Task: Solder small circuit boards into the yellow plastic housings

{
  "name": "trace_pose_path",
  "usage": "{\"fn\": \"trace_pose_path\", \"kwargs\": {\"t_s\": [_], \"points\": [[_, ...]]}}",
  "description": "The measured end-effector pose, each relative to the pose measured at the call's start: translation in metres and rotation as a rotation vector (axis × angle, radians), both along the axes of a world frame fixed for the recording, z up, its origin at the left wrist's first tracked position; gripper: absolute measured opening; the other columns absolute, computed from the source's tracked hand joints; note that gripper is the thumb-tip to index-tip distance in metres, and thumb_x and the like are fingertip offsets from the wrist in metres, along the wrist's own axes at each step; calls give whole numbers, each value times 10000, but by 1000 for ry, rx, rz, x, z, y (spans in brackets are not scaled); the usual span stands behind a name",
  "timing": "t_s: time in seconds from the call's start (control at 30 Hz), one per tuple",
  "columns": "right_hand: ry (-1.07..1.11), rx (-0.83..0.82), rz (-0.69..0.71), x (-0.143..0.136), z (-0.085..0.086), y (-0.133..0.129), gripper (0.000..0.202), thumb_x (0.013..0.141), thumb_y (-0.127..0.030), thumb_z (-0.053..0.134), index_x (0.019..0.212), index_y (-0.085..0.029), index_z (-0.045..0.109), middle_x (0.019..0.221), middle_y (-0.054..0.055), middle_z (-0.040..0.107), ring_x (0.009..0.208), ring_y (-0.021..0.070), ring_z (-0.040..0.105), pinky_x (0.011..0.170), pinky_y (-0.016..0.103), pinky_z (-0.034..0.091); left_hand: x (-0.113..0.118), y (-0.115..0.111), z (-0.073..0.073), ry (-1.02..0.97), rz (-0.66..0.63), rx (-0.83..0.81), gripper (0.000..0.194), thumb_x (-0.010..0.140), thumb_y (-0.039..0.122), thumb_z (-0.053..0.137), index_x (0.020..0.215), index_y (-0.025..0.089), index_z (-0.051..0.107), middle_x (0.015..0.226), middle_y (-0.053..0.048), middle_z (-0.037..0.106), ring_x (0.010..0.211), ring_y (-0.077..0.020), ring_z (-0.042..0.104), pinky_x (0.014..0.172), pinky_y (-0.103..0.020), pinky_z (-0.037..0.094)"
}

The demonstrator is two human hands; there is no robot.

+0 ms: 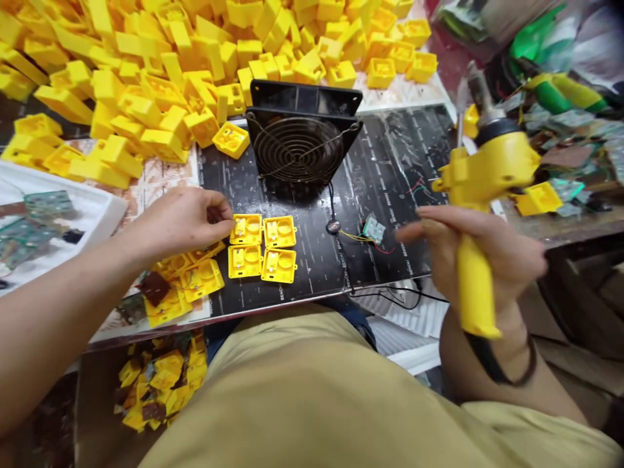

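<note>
My right hand (487, 266) is wrapped around the handle of a yellow hot glue gun (492, 170), raised over the right side of the table with its nozzle pointing up and away. My left hand (195, 218) has its fingers curled in a pinch beside the upper left yellow plastic case half (246, 229). Its fingertips meet or nearly meet that case's left edge; what they hold, if anything, is hidden. Three more open case halves, such as the lower right one (278, 265), complete a two-by-two block, each with small parts inside.
A black fan (299, 146) stands behind the cases. Right of them lies a small circuit board (374, 229) with thin wires. Yellow cases (160, 97) are heaped at the back. A white foam tray (97, 214) with circuit boards is at left; a box of yellow pieces (166, 370) sits below.
</note>
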State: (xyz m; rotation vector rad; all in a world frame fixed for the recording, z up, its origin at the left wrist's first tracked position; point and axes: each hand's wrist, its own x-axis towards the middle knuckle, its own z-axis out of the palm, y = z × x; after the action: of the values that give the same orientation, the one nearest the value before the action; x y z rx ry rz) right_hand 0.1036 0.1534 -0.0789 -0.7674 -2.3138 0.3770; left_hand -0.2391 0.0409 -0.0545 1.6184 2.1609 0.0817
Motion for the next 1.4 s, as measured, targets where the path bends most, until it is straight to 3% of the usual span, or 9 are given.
{"fn": "trace_pose_path", "kwargs": {"t_s": [0.17, 0.37, 0.63, 0.7, 0.8, 0.9, 1.13, 1.3, 1.4], "points": [[-60, -59, 36, -2, -20, 20, 324, 872, -264, 670, 1184, -246, 582, 1095, 24, 688, 993, 200, 675, 897, 339, 562, 2, -6, 3, 147, -63, 33, 220, 802, 402, 566, 871, 219, 665, 809, -7, 697, 663, -173, 557, 618, -287, 365], [-170, -187, 201, -1, -33, 25, 312, 904, -250, 611, 1207, -258, 537, 1190, 47, 646, 1060, 222, 646, 940, 394, 539, 30, -16, 10, 314, -292, 463, 243, 904, 341, 513, 894, 185, 698, 888, -52, 708, 774, -202, 623, 677, -310, 434], [351, -288, 19, -19, -15, -6, 483, 749, -222, 785, 1127, -290, 492, 908, -37, 648, 743, 115, 648, 624, 211, 556, 80, -22, -5, 60, -527, 728, 141, 903, 163, 550, 885, 117, 682, 775, -54, 694, 707, -153, 643, 647, -249, 501], [504, -300, 42, -32, -3, -20, 499, 725, -181, 798, 1105, -290, 493, 894, -44, 646, 743, 102, 647, 592, 183, 542, 92, -21, -13, 69, -496, 826, 212, 900, 215, 577, 1038, 79, 663, 927, -118, 699, 857, -199, 647, 782, -309, 530], [632, -326, 119, -53, 10, -41, 508, 722, -130, 787, 1106, -290, 495, 904, -49, 647, 732, 83, 646, 585, 159, 535, 107, -20, -23, 7, -447, 944, 589, 887, 389, 606, 1323, 10, 494, 1276, -250, 573, 1217, -315, 524, 1033, -468, 449], [694, -396, 206, -71, 13, -56, 501, 726, -101, 770, 1103, -289, 499, 899, -57, 639, 724, 70, 641, 611, 145, 544, 114, -23, -26, -250, -406, 1002, 649, 922, 412, 547, 1439, 57, 376, 1411, -254, 471, 1360, -291, 417, 1119, -467, 386], [713, -435, 290, -98, 9, -79, 472, 729, -102, 759, 1085, -275, 503, 893, -47, 624, 720, 69, 635, 594, 130, 539, 116, -43, -21, -1038, -67, 1098, 217, 940, 231, 555, 1076, 261, 721, 1213, -66, 674, 1159, -130, 613, 1017, -276, 486], [702, -417, 322, -112, 4, -95, 438, 760, -119, 741, 1098, -279, 512, 868, -44, 620, 722, 80, 645, 625, 153, 569, 122, -56, -23, -1352, 146, 1077, 106, 886, 294, 650, 898, 291, 755, 1123, -5, 719, 1080, -130, 651, 978, -278, 511], [682, -403, 372, -111, -2, -96, 456, 777, -136, 741, 1150, -291, 530, 936, -18, 644, 776, 123, 673, 678, 237, 609, 109, -68, -10, -1449, 208, 1044, 154, 887, 397, 634, 887, 302, 755, 978, 18, 750, 934, -130, 695, 911, -297, 547]]}}
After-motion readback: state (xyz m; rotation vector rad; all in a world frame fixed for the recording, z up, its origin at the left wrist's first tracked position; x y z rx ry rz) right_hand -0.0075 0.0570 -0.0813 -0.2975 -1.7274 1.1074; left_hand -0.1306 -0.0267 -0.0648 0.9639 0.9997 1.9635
